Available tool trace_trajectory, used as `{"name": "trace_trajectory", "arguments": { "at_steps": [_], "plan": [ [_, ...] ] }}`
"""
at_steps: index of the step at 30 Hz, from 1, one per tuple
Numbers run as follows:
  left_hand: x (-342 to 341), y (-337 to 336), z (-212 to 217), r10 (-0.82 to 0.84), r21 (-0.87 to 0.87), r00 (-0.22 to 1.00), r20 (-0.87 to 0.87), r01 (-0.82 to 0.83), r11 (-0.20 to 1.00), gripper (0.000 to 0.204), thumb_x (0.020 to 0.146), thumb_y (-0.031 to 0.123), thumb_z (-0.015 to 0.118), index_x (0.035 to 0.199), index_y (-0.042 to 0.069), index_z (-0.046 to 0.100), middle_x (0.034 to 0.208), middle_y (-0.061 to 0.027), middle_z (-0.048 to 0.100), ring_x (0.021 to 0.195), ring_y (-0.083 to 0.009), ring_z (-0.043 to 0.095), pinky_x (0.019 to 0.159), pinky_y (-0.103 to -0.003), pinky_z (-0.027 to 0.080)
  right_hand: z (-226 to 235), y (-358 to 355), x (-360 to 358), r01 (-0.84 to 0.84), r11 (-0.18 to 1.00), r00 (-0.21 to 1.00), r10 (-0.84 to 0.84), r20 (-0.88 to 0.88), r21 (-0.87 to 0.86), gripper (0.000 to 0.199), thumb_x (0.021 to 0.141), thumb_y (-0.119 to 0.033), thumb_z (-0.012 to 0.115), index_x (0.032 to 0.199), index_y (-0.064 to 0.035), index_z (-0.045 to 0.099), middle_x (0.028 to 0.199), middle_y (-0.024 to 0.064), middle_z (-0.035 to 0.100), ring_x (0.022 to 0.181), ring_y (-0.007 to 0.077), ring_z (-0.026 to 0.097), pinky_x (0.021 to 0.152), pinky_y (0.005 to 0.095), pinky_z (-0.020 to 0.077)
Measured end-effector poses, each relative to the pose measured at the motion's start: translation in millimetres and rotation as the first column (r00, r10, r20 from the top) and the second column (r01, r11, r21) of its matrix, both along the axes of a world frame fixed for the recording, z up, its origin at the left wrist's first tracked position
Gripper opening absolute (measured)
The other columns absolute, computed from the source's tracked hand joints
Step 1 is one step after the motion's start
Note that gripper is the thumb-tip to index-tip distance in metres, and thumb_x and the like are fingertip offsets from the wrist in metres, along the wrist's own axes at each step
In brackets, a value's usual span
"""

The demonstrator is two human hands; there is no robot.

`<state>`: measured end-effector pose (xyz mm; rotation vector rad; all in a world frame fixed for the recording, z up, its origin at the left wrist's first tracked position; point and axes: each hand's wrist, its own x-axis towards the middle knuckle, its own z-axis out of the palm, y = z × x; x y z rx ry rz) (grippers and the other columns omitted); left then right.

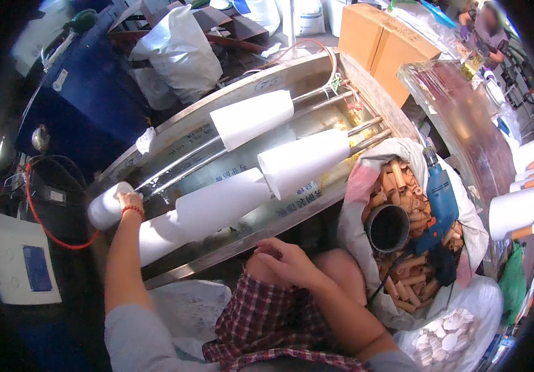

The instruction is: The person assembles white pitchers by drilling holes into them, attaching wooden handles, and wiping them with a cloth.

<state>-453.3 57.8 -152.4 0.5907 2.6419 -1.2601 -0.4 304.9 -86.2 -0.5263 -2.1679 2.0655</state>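
My left hand, a red bracelet at its wrist, grips the end of a white roll at the left end of a long shallow trough. Across the trough run paired metal rods. Around the far rods sits a white roll. Along the nearer pair lie several more, among them a wide roll and a middle roll. My right hand rests over my knee, holding nothing, with its fingers loosely apart.
At right, a sack holds tan tubes, a blue power drill and a dark cylinder. Below it lies a bag of white discs. A cardboard box stands behind the trough. A red hose loops at left.
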Motion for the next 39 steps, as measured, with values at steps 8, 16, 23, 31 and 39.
{"name": "trace_trajectory", "arguments": {
  "at_steps": [8, 16, 23, 31, 39],
  "plan": [
    [-8, -135, 24, 0.068, -0.069, 0.964, -0.258, -0.088, 0.994, 0.033, 0.087, 0.037, 0.051, 0.109, 0.018, 0.066, 0.116, -0.0024, 0.061, 0.112, -0.0206, 0.055, 0.093, -0.040, 0.039, -14, -9, -5, 0.050, 0.995, 0.998, -0.047, -0.036, 0.092, 0.031, 0.089, -0.017, 0.058, 0.114, 0.0005, 0.056, 0.101, 0.0147, 0.066, 0.094, 0.0199, 0.063, 0.083, 0.0309, 0.0490],
    [45, -127, 125, -0.116, 0.067, 0.931, -0.348, 0.148, 0.987, 0.058, 0.071, 0.051, 0.065, 0.110, 0.008, 0.062, 0.115, -0.0134, 0.060, 0.110, -0.0282, 0.053, 0.097, -0.043, 0.035, 59, 32, 133, 0.422, 0.791, 0.904, -0.408, -0.132, 0.444, 0.026, 0.084, -0.017, 0.060, 0.108, -0.0050, 0.060, 0.100, 0.0146, 0.062, 0.095, 0.0313, 0.059, 0.084, 0.0374, 0.0468],
    [7, -191, 138, -0.077, 0.565, 0.781, -0.620, 0.512, 0.647, 0.064, 0.073, 0.049, 0.066, 0.116, 0.002, 0.058, 0.112, -0.0185, 0.061, 0.102, -0.0318, 0.058, 0.090, -0.044, 0.043, 70, 123, 278, 0.336, 0.050, 0.714, -0.665, -0.219, 0.941, 0.046, 0.072, -0.011, 0.067, 0.115, -0.0058, 0.052, 0.109, 0.0150, 0.057, 0.103, 0.0349, 0.052, 0.089, 0.0428, 0.0419],
    [113, -55, 199, -0.129, 0.988, 0.990, -0.054, 0.034, -0.153, 0.040, 0.077, 0.029, 0.066, 0.102, -0.003, 0.063, 0.098, -0.0188, 0.066, 0.092, -0.0339, 0.062, 0.084, -0.039, 0.045, 19, 160, 384, 0.374, 0.197, 0.531, -0.847, -0.035, 0.906, 0.027, 0.077, -0.011, 0.057, 0.103, -0.0073, 0.064, 0.112, 0.0141, 0.060, 0.096, 0.0350, 0.056, 0.095, 0.0410, 0.0386],
    [172, 8, 183, -0.135, 0.604, 0.934, 0.330, -0.319, -0.731, 0.064, 0.073, 0.036, 0.075, 0.121, -0.002, 0.054, 0.112, -0.0122, 0.061, 0.098, -0.0232, 0.058, 0.086, -0.033, 0.044, 94, 130, 301, 0.656, 0.062, 0.475, -0.808, -0.348, 0.752, 0.030, 0.081, -0.012, 0.058, 0.111, -0.0095, 0.059, 0.105, 0.0093, 0.061, 0.101, 0.0250, 0.054, 0.092, 0.0330, 0.0383]
  ]
}}
